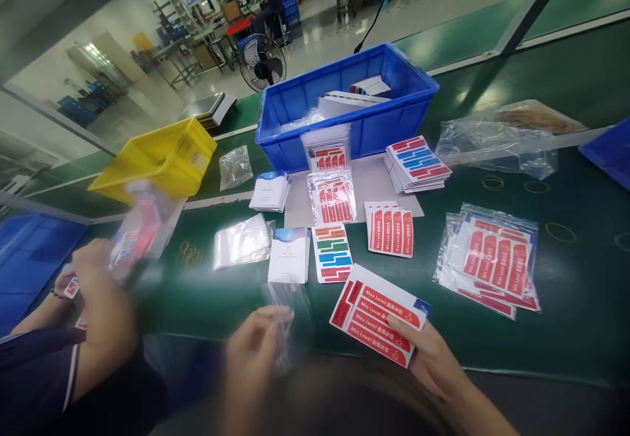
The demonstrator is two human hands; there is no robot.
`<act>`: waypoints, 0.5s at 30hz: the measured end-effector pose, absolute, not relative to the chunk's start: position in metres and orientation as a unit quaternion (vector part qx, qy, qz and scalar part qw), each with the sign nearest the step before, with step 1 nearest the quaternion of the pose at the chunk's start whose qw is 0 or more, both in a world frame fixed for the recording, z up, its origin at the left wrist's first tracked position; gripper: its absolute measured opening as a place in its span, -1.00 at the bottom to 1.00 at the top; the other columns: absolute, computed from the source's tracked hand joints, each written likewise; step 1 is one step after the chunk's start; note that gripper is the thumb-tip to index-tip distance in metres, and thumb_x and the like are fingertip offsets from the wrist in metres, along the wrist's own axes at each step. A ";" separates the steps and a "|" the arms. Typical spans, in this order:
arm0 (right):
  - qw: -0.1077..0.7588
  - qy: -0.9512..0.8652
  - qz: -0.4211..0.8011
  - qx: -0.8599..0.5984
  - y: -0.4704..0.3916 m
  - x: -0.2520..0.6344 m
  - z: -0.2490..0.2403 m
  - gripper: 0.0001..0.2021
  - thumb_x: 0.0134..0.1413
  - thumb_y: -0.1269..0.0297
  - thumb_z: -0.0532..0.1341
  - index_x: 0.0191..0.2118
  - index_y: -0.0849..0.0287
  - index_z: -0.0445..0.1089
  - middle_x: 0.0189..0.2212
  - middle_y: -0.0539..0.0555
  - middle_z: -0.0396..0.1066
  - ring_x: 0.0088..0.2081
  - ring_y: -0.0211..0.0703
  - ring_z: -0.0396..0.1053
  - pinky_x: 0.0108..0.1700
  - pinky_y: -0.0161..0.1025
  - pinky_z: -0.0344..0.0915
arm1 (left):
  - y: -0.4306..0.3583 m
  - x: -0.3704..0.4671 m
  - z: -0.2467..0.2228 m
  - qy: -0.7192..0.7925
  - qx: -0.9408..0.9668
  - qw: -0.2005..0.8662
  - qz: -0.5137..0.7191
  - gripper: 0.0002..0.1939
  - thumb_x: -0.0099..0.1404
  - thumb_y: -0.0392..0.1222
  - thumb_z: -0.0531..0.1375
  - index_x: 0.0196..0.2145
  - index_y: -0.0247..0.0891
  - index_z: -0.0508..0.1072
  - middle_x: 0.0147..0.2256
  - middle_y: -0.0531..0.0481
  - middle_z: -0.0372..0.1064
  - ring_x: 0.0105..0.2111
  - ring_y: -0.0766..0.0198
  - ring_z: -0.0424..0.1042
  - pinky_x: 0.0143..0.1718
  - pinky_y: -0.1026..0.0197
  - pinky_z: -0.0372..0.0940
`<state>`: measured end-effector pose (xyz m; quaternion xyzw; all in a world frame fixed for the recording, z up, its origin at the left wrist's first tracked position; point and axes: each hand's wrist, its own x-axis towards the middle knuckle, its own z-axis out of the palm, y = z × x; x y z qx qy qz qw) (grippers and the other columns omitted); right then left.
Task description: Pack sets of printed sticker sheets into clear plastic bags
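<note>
Between the fingers of my left hand hangs a clear plastic bag, partly blurred. My right hand grips a small stack of sticker sheets, its thumb across the red "Max Level / Min Level" labels. A white and blue booklet shows at the stack's corner. Just beyond my hands lie a pile of booklets and a pile of multicoloured sticker sheets. Clear bags are stacked to their left. Red sticker sheets are fanned out farther right, and bagged sets overlap at the right.
A blue bin with papers inside stands at the back, a yellow bin to its left. More sticker sheets are stacked by the blue bin. Rubber bands lie on the green table. At left a co-worker's arms reach in.
</note>
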<state>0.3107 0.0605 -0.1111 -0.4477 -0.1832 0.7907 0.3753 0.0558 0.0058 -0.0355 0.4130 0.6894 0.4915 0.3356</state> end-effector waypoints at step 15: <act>0.396 -0.217 0.807 -0.380 0.058 0.289 -0.112 -0.55 -0.02 0.05 0.38 -0.02 0.18 0.49 -0.11 0.21 0.58 -0.02 0.19 0.49 0.09 0.13 0.36 | 0.012 0.055 -0.041 0.623 0.322 0.394 0.593 -0.58 0.00 0.07 0.41 -0.69 -0.28 0.38 -0.42 -0.08 0.53 -0.43 0.16 0.52 -0.54 0.27 0.40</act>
